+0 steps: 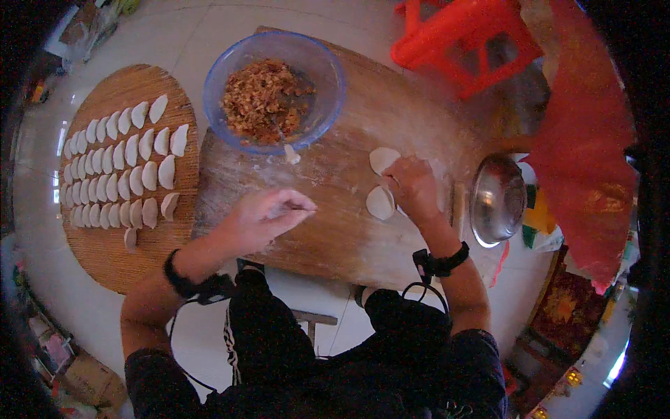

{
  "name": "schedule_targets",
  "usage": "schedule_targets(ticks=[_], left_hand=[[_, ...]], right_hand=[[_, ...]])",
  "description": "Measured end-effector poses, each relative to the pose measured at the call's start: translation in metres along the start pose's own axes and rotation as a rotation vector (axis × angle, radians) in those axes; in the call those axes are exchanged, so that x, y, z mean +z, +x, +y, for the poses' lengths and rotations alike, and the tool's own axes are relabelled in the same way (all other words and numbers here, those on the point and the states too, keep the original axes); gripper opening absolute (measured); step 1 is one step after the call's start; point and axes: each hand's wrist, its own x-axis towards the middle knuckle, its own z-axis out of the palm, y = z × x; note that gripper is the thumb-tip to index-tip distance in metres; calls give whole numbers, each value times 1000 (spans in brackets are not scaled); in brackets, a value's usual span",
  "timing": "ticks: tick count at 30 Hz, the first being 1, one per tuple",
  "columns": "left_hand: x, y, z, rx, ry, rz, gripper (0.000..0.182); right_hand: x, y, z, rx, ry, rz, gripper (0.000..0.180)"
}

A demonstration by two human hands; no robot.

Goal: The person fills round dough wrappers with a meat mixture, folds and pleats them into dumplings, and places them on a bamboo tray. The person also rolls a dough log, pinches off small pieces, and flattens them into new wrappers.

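My left hand (272, 212) hovers over the floured wooden board (324, 246), its thumb and fingers drawn together at the tips. Nothing shows between them. Farther right, my right hand (416, 186) reaches down with bent fingers at the edge of a round dough wrapper (383, 160). A second dough wrapper (380, 203) lies just below those fingertips. A white sliver beside it is mostly covered by the hand, and whether the fingers pinch any dough is hidden. At the board's far side stands a clear plastic bowl (325, 99) with minced filling (264, 99) inside.
Left of the board, a round slatted tray (99, 256) carries rows of folded dumplings (149, 175). A white utensil handle (292, 154) shows at the bowl's rim. A metal bowl (500, 201) is at the right, with a red plastic stool (460, 47) beyond. Cables hang from both wristbands.
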Motion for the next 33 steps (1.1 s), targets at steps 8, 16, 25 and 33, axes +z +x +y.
schedule_targets(ticks=[8,16,25,33], left_hand=[[83,95,-66,-92,-905,123,35],[77,111,-61,-84,-1391,147,46],[8,18,-59,-111,-1064,356,31],[-31,0,-71,264,-1167,728,39]], right_hand=[[18,0,-1,37,-117,1,11],[-10,46,-82,243,550,-94,40],[-1,122,-145,-191,-62,-25,46],[-14,150,-119,-16,-102,-229,26]])
